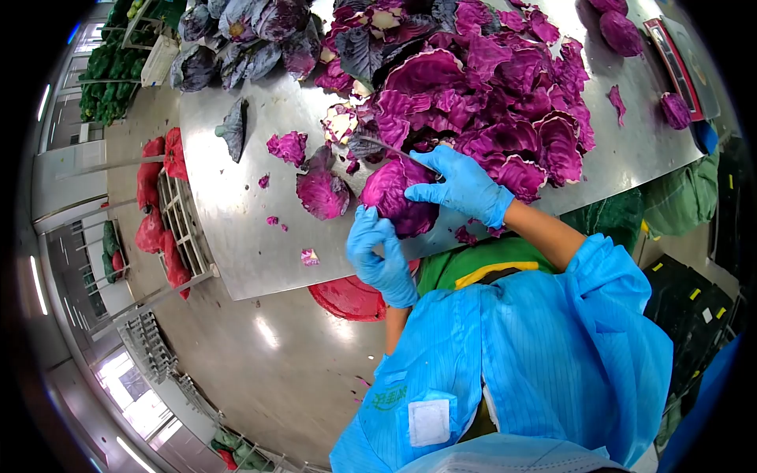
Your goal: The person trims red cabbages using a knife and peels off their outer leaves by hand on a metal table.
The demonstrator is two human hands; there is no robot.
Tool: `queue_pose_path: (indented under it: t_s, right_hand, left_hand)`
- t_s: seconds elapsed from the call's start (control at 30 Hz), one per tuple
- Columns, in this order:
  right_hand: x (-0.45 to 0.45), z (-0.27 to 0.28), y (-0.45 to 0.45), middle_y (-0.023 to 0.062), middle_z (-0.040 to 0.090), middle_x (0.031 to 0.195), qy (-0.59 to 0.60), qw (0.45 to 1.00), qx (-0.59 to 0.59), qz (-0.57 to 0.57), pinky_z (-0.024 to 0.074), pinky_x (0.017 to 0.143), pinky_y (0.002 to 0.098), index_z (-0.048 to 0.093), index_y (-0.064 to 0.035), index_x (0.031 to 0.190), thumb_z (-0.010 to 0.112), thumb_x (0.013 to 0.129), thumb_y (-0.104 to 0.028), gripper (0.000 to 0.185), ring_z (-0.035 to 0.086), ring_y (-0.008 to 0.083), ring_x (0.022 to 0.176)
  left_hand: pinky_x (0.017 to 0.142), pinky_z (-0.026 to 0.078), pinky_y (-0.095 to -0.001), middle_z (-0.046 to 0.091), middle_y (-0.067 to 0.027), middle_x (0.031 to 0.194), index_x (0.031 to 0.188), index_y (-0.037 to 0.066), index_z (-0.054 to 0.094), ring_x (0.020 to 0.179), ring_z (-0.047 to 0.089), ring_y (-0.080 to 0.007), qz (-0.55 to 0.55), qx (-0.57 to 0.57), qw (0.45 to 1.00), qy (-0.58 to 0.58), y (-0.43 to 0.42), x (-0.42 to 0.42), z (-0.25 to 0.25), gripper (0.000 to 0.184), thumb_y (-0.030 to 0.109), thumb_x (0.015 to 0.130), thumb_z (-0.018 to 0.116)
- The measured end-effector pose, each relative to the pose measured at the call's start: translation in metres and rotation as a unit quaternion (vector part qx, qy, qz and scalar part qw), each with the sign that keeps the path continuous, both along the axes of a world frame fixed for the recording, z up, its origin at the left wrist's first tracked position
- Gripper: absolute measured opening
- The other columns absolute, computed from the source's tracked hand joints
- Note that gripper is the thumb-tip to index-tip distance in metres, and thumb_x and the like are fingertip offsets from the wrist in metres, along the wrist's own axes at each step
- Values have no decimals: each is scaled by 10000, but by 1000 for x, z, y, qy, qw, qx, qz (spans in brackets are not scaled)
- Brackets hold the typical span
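Observation:
A peeled red cabbage [394, 194] rests near the front edge of the steel table. My left hand [380, 256], in a blue glove, has its fingers curled against the lower left side of this head. From the upper right, my right hand [464, 185], also gloved, grips a knife [386, 145]; its thumb lies on the cabbage. The thin blade points left, and the handle is hidden by the fingers. Beside the head lie a loose purple leaf [323, 194] and a pale cut stump [340, 123].
A big heap of purple leaves [497, 102] covers the table [260, 209] beyond my hands. Untrimmed dark cabbages [252, 39] sit at back left, peeled heads [620, 33] at back right. Below the table edge stands a red tub [351, 298]. Red sacks [150, 229] lie left.

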State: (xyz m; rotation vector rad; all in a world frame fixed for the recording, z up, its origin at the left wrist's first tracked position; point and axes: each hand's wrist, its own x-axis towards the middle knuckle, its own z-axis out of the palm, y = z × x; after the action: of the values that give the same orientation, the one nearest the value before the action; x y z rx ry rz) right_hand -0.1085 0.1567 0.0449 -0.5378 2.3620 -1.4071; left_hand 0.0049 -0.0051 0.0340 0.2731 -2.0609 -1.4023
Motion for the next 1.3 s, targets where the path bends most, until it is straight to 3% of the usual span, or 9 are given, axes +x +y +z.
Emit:
queue_pose_path:
  t_s: [0.07,0.2,0.4,0.5,0.77,0.97,1.07,1.13,1.3]
  right_hand:
    - [-5,1,2,223,583,1085,-2,1000,2,7,487,873,409,535,-13,1341,714,789,-549,790,600,357,1001]
    - [-1,9,5,210,593,1071,53,996,-2,68,490,869,408,532,-22,1351,697,781,-574,810,604,355,993]
    - [-1,13,3,143,652,1059,172,978,65,100,545,708,349,566,-61,1319,744,776,-414,673,660,272,851]
    - [6,9,-2,112,667,992,320,935,134,75,537,596,344,624,-41,1196,710,784,-294,492,666,251,779]
    - [-60,13,61,87,583,789,382,903,105,-166,524,616,382,657,-109,946,694,817,-223,177,620,267,714]
    - [-72,73,113,37,660,961,322,842,19,-433,499,762,299,644,-56,1191,666,913,-195,312,612,134,843]
    - [-29,68,77,51,703,1009,66,950,-209,-220,521,775,255,698,-55,1128,731,866,-208,305,640,98,875]
    - [0,70,55,102,697,989,-50,985,-145,-77,531,815,299,680,-67,1186,783,812,-252,429,660,167,892]
    - [28,41,16,74,603,1031,116,989,-72,-51,490,735,296,615,-111,1297,808,775,-337,600,554,151,826]
  left_hand:
    - [1042,423,-455,499,-201,1331,1289,58,523,1280,472,-337,28,31,999,-33,-4,-7,11,616,132,752,816]
    - [1044,404,-434,449,-179,1388,1422,21,378,1282,452,-319,-167,-242,920,-260,-12,-30,57,1007,319,614,902]
    - [1027,417,-466,458,-245,1359,1429,12,375,1240,477,-387,-137,-96,908,-385,-4,-42,64,1054,356,578,893]
    - [1038,407,-467,467,-240,1354,1436,32,383,1242,483,-373,-157,-243,930,-226,-18,-34,26,1048,337,574,894]
    - [1160,266,-409,349,-184,1497,1441,26,349,1399,330,-300,-121,25,965,-231,-29,9,28,973,163,632,874]
    - [1170,253,-382,349,-129,1506,1446,15,334,1372,356,-257,-66,230,962,-133,-32,17,19,965,110,641,859]
    - [1168,263,-390,342,-128,1510,1458,22,316,1371,357,-256,-72,275,955,-84,-12,6,23,996,102,630,862]
    - [1169,262,-395,341,-133,1510,1462,24,306,1378,351,-261,-80,265,958,-70,-2,-1,21,1010,104,625,866]
    - [1175,251,-406,338,-152,1510,1472,25,282,1394,336,-277,-88,90,990,-61,7,-7,5,1032,97,624,866]
